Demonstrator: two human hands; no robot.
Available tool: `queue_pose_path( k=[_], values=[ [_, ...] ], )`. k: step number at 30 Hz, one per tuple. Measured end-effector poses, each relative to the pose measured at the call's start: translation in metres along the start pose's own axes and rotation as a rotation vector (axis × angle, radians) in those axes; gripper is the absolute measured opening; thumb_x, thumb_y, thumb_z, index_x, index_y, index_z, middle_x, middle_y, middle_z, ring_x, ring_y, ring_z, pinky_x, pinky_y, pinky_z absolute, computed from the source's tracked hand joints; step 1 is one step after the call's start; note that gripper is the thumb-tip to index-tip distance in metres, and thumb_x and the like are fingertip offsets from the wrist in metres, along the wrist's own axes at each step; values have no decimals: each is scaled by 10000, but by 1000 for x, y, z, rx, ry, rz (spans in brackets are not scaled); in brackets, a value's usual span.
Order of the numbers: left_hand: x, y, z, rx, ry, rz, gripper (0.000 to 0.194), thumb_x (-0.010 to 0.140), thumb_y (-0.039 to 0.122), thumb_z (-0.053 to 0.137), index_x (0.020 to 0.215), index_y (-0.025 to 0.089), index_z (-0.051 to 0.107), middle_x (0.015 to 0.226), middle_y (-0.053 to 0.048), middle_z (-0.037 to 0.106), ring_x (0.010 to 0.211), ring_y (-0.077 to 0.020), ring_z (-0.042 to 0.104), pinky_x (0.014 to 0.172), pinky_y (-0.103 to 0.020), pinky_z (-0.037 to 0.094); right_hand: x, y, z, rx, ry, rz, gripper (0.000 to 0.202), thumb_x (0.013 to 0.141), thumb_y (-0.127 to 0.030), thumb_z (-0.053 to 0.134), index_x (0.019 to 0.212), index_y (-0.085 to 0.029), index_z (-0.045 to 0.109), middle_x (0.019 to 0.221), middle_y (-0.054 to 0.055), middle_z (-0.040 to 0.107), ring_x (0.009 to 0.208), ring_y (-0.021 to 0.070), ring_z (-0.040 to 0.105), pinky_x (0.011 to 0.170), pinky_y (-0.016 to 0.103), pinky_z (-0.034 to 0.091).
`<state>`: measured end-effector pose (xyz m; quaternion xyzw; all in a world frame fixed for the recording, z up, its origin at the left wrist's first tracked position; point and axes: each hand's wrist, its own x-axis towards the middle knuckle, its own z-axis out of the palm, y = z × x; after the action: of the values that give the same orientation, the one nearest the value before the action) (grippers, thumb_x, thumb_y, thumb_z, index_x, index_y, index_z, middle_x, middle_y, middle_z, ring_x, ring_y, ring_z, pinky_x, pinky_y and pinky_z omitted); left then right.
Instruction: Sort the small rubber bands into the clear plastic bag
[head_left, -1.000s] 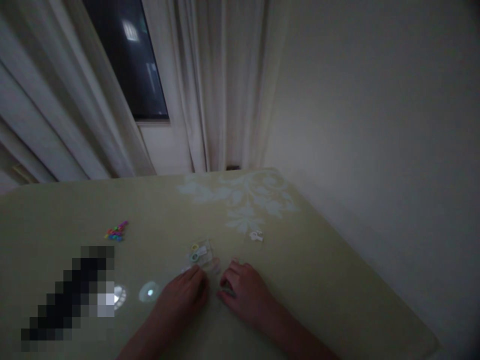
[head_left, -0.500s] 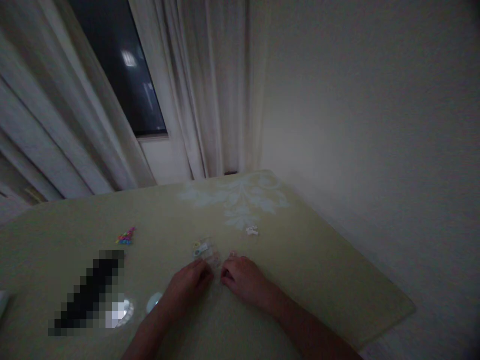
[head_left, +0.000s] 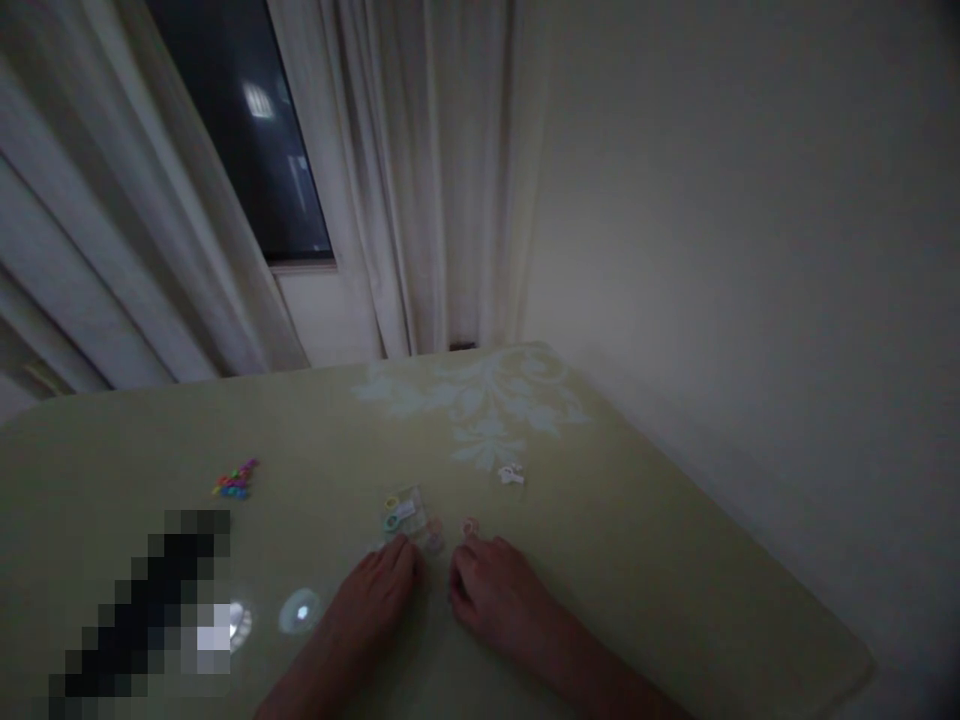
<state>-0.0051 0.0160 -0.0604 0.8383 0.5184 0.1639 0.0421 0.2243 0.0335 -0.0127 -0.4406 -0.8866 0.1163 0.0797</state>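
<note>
My left hand (head_left: 382, 585) rests on the table with its fingers curled together, just in front of a clear plastic case (head_left: 409, 508) that shows a yellow ring and a green ring. Beside the case's right corner lies a small pink piece (head_left: 435, 535). Another pink ring-shaped piece (head_left: 470, 526) is at the fingers of my right hand (head_left: 491, 590), which is also curled on the table. What either hand pinches, if anything, is too small and dark to make out. A little white item (head_left: 511, 475) lies beyond my right hand.
On the pale green table (head_left: 675, 560), a pile of colourful small pieces (head_left: 236, 480) lies at left. Nearer are a dark pixelated patch and bright light reflections. Curtains (head_left: 450, 180), a dark window and a wall stand behind.
The view has shifted slightly. My hands sit a little lower and farther apart from the case and the pink pieces, which now show more clearly. Both hands remain curled.
</note>
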Motion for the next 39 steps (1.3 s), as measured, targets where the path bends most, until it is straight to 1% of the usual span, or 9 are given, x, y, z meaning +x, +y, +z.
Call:
queue_pose_path(
  k=[5,10,13,16,21,26,32,35,39],
  values=[
    [11,10,-15,-233,-62,-141,204,1005,177,459,937,223,646,874,-35,724,785,-196,714,732,-275,566,0,-1,10,-23,55,-34,95,954,-206,608,1009,-151,663,1015,128,724,904,268,675,814,364,476],
    [11,9,-20,-391,104,-30,334,1005,162,487,1217,289,711,1141,-45,766,1037,-199,749,901,-268,571,10,-1,-9,174,105,104,33,951,-184,594,979,-182,610,948,67,705,816,210,653,717,312,431],
    [12,12,-28,-483,210,7,272,999,182,560,1132,294,770,1049,-32,784,932,-175,765,827,-222,576,15,-1,-17,332,181,171,49,935,-159,592,957,-201,579,926,37,685,782,177,632,683,283,405],
    [18,21,-40,-610,319,-14,204,980,223,640,1085,285,804,989,-34,800,884,-172,770,793,-214,581,18,-1,-16,433,255,149,87,913,-135,585,945,-209,552,920,25,663,779,162,614,688,265,408],
    [22,27,-47,-845,237,-93,183,951,302,707,1077,286,838,946,-42,808,860,-195,769,765,-242,595,16,-3,-9,449,307,-45,142,866,-146,612,969,-216,543,924,16,629,795,163,589,725,264,428],
    [22,27,-46,-932,173,-212,185,911,381,752,1001,251,847,944,-55,819,855,-220,768,762,-262,597,14,-3,-9,475,387,-102,101,886,-161,594,955,-218,547,898,9,607,779,156,575,727,259,433],
    [23,36,-47,-969,142,-189,246,926,430,722,931,204,820,879,-63,787,815,-215,734,744,-273,583,10,-8,-13,528,372,-184,66,904,-197,583,966,-213,565,886,8,605,777,152,567,724,254,433],
    [22,37,-47,-954,181,-207,254,938,430,711,893,192,786,861,-63,755,798,-205,709,737,-278,576,9,-7,-21,604,328,-140,40,923,-217,593,962,-207,589,893,9,618,778,144,575,713,242,432],
    [22,31,-47,-886,272,-218,262,921,434,729,825,193,768,833,-60,742,770,-196,707,698,-260,572,14,13,-39,644,346,60,35,949,-218,602,938,-192,623,864,7,638,732,133,568,682,238,417]
  ],
)
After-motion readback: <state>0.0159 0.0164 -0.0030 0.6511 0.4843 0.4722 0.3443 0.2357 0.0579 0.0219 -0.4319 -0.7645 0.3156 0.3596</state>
